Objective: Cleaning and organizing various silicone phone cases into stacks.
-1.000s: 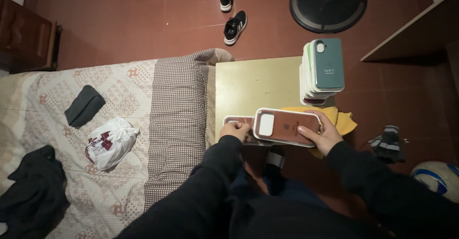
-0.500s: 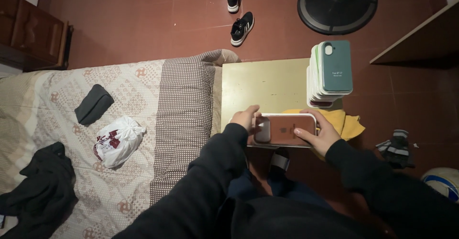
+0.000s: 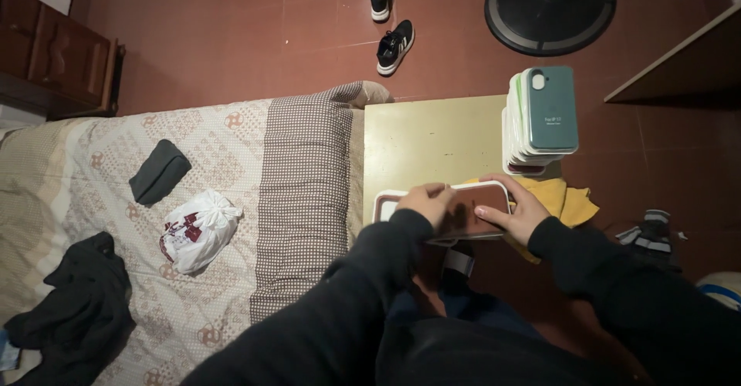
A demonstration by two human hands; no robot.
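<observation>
Behind the hands' brown case box [image 3: 482, 201], a box stack [image 3: 540, 120] crowds the table [image 3: 424, 139].

The scene is viewed from one head-worn camera, aimed steeply downward from above. The table [image 3: 432, 135] is seen near the centre, the bed [image 3: 231, 201] at left, and the floor [image 3: 231, 38] beyond.

Table [image 3: 421, 135] middle and far-left part bare: free passage there. Case stack [image 3: 540, 120] stands tall at far-right corner, blocks that side. Yellow cloth [image 3: 567, 201] just beside right hand [image 3: 513, 212], covers near-right edge. Left hand [image 3: 428, 201] near bed [image 3: 301, 177], which butts table's left edge.
</observation>
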